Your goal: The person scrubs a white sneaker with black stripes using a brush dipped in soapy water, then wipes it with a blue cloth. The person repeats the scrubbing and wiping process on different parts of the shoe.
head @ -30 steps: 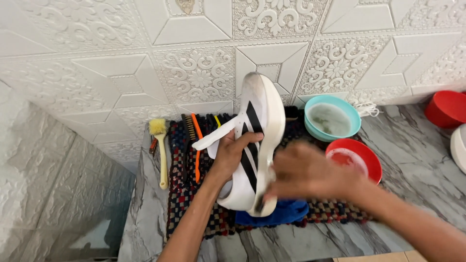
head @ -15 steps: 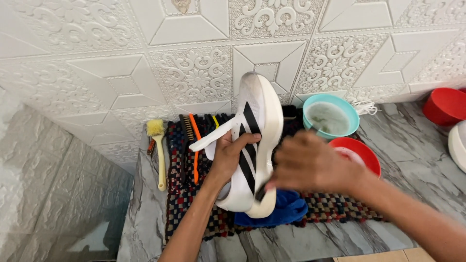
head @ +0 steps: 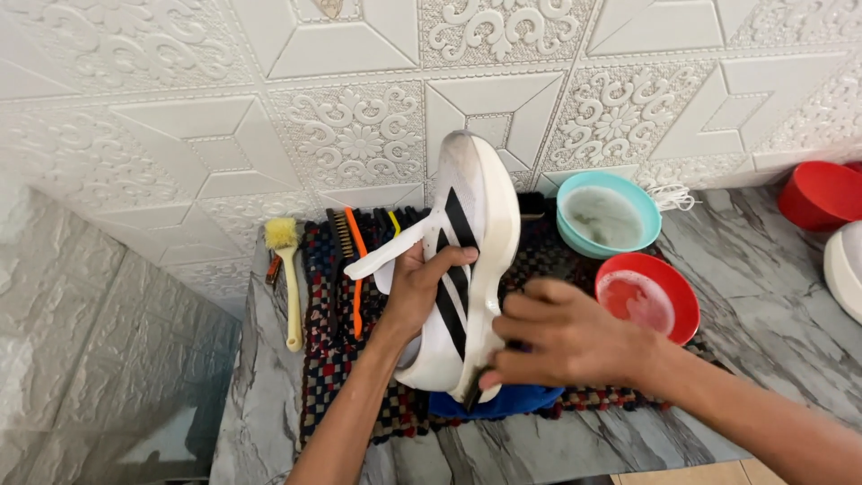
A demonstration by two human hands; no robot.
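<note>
Currently mid-scrub on a white sneaker (head: 471, 269) with black stripes, held on edge above a woven checkered mat (head: 341, 359). Left hand (head: 422, 287) wrapped round the upper, fingers curled tight over the stripes, thumb behind, out of sight. Right hand (head: 566, 341) pressed at the heel end of the sole, fingers bunched together and pinched on something small and dark; likely a brush or pad, too hidden to name. Blue cloth (head: 494, 402) just under those fingertips, beneath the heel.

To do well, judging from the grip: keep left clamp firm so shoe stays on edge, short strokes along the sole rim, heel braced over the cloth, drips kept on the mat.

Beyond the right knuckles: red bowl (head: 669, 287) with cloudy liquid, teal bowl (head: 575, 224) further off, both near. Left of the left hand's fingers: yellow-headed brush (head: 289, 269), orange-handled brush (head: 357, 278), dark brush (head: 341, 235), all lying on or beside the mat, untouched. White strip (head: 386, 256), maybe tongue or insole, sticking out past the left fingers.

Hard to tell: tool in right hand, inner side of shoe. Red container (head: 822, 193) and white object (head: 844, 269) cut off at frame edge. Small white cord (head: 673, 193) behind teal bowl, unclear.
</note>
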